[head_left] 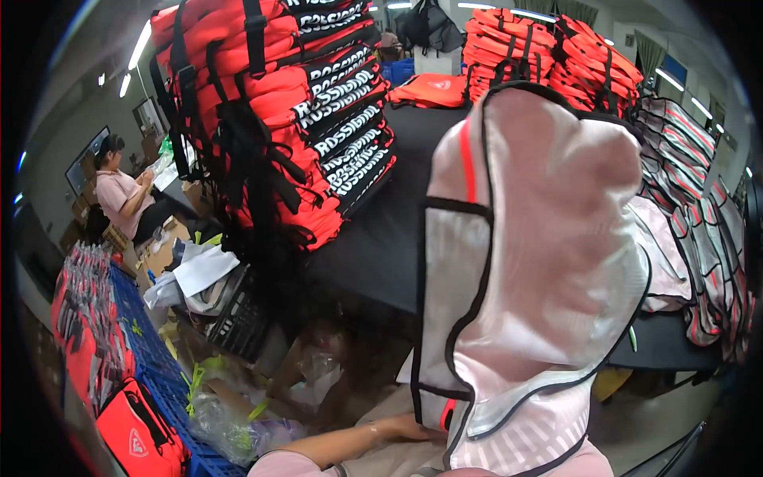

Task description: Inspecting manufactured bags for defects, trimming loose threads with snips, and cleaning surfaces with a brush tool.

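- Left hand (409,430) low in view, forearm coming in from the lower edge; fingers lie flat against the bottom hem of the bag shell (540,262), touching it. Tight grip or not: can't tell.
- Right hand not visible; hidden behind the shell or out of view, so finger state unknown.
- Bag shell is a pale pink-white lined piece with black edge binding and a thin red strip near the top; held upright, close to the camera, in front of the black table (381,238), filling centre-right.
- Tall red stack (278,103) of red bags with black straps stands on the table, upper left.
- More red stacks (548,56) at the table's far end.
- Row of lined pieces (699,207) like the shell lies along the table's right side.
- Blue crate (155,358) at lower left, red bag (131,433) leaning at it.
- Clear plastic wrap (238,421) and green scraps on the floor beside the crate.
- Another person (119,195) in a pink top sits far left, well apart.
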A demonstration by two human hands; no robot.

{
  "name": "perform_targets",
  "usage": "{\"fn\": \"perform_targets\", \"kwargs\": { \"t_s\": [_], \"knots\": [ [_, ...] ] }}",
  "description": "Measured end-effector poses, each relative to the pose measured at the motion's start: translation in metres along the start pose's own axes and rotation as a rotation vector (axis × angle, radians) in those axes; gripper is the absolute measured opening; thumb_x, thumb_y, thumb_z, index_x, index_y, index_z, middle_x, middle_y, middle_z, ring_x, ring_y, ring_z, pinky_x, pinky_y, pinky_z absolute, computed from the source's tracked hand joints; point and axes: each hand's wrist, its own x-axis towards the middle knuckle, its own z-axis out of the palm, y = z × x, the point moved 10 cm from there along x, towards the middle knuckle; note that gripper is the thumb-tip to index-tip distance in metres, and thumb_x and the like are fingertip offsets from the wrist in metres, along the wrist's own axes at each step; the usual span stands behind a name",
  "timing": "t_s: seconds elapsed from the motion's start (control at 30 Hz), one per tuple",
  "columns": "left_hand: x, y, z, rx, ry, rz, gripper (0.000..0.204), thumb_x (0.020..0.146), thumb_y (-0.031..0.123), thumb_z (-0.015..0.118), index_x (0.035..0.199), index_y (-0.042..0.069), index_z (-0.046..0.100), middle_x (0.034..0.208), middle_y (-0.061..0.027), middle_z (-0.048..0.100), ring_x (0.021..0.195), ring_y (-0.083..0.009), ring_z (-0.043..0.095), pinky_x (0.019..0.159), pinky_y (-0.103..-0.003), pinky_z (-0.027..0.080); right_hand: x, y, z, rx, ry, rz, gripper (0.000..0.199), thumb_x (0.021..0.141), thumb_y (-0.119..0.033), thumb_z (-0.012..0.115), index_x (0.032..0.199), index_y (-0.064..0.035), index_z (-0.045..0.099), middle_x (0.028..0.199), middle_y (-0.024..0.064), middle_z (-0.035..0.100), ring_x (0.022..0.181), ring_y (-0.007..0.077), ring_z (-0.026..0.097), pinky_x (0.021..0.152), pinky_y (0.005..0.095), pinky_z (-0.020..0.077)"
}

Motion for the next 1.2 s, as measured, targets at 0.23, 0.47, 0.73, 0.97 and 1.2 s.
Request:
{"fn": "perform_targets", "kwargs": {
  "t_s": [0.23,0.47,0.73,0.97,1.2],
  "knots": [
    [0.001,0.008,-0.008,-0.171,0.0,0.116,0.041,0.09,0.014,0.065,0.127,-0.002,0.056,0.129,-0.0131,0.059,0.117,-0.0221,0.056,0.103,-0.037,0.043,-0.015,0.029,-0.002,0.044,0.048,0.092,0.041,0.096,-0.036,0.051,0.128,-0.01,0.057,0.112,0.0191,0.064,0.099,0.0352,0.063,0.087,0.0414,0.0507],
    [-0.01,0.042,-0.042,-0.357,0.104,0.243,0.039,0.091,0.014,0.065,0.125,-0.002,0.057,0.128,-0.0136,0.059,0.117,-0.0222,0.056,0.103,-0.037,0.044,-0.026,0.024,-0.003,0.094,0.086,0.098,0.041,0.096,-0.036,0.051,0.128,-0.0098,0.057,0.113,0.0191,0.064,0.1,0.0352,0.063,0.088,0.0413,0.0506],
    [-0.047,0.071,-0.078,-0.677,0.301,0.345,0.036,0.091,0.013,0.064,0.124,-0.002,0.059,0.127,-0.0141,0.06,0.116,-0.0223,0.057,0.102,-0.037,0.044,-0.027,0.026,0.06,0.228,0.014,0.111,0.041,0.096,-0.035,0.052,0.128,-0.0096,0.057,0.113,0.0192,0.064,0.1,0.0352,0.063,0.088,0.0412,0.0505],
    [-0.08,0.004,-0.068,-1.116,0.502,0.314,0.034,0.092,0.013,0.063,0.122,-0.002,0.06,0.126,-0.0145,0.061,0.116,-0.0224,0.057,0.102,-0.037,0.045,-0.052,0.068,0.202,0.442,-0.173,0.262,0.042,0.096,-0.035,0.052,0.128,-0.0094,0.056,0.114,0.0193,0.064,0.101,0.0353,0.063,0.089,0.0412,0.0503],
    [-0.134,-0.045,-0.037,-1.51,0.714,0.248,0.032,0.092,0.012,0.062,0.121,-0.002,0.061,0.124,-0.015,0.061,0.115,-0.0226,0.057,0.101,-0.037,0.045,-0.117,0.075,0.313,0.612,-0.328,0.453,0.042,0.096,-0.035,0.052,0.128,-0.0092,0.056,0.115,0.0193,0.063,0.102,0.0353,0.062,0.089,0.0411,0.0502]
  ]
}}
